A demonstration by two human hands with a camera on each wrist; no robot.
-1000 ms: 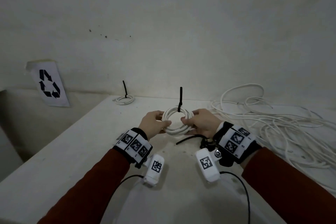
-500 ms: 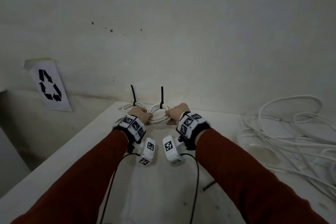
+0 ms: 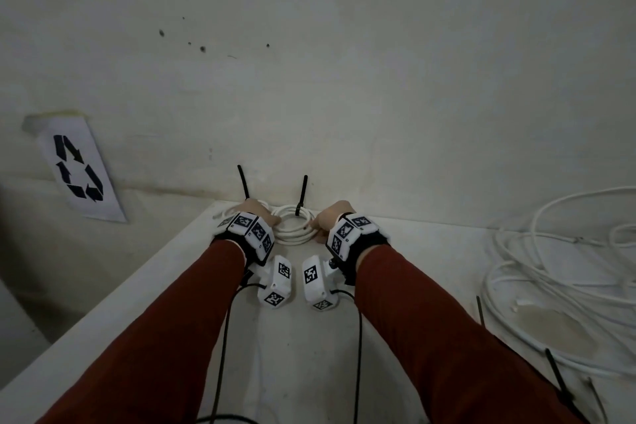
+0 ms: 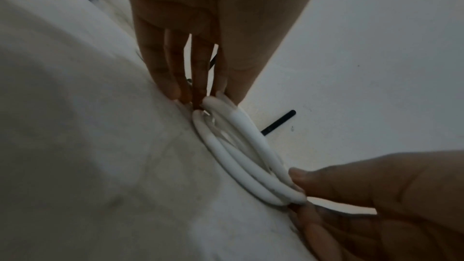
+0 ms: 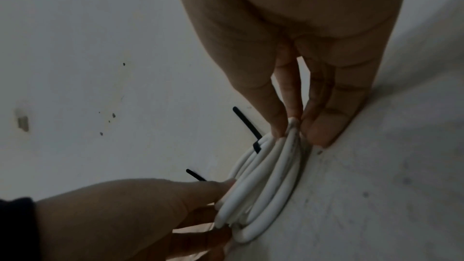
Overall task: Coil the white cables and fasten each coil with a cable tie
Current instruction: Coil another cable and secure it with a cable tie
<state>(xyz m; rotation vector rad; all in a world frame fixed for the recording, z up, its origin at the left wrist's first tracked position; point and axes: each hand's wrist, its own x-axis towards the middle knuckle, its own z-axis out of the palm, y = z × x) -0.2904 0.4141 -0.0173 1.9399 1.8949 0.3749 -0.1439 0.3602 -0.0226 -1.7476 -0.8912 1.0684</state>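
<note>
A tied coil of white cable point(image 3: 294, 227) lies flat on the white table point(image 3: 292, 348) at its far edge by the wall. Its black cable tie point(image 3: 302, 194) sticks upright. My left hand point(image 3: 253, 208) pinches the coil's left side and my right hand point(image 3: 330, 217) pinches its right side. In the left wrist view the left hand point(image 4: 208, 98) holds the coil point(image 4: 241, 158) between thumb and fingers. In the right wrist view the right hand point(image 5: 296, 128) does the same on the coil point(image 5: 266, 186). A second tied coil point(image 3: 223, 215) lies just left, mostly hidden by my left hand.
The second coil's tie point(image 3: 243, 181) stands up beside the wall. A heap of loose white cable point(image 3: 550, 268) covers the table's right side, with loose black ties point(image 3: 557, 375) near it. A recycling sign point(image 3: 77, 169) leans at the left, beyond the table's left edge.
Both hands carried the tied coil from the middle of the table away to its far edge and lowered it next to the first coil. The view swung left.
</note>
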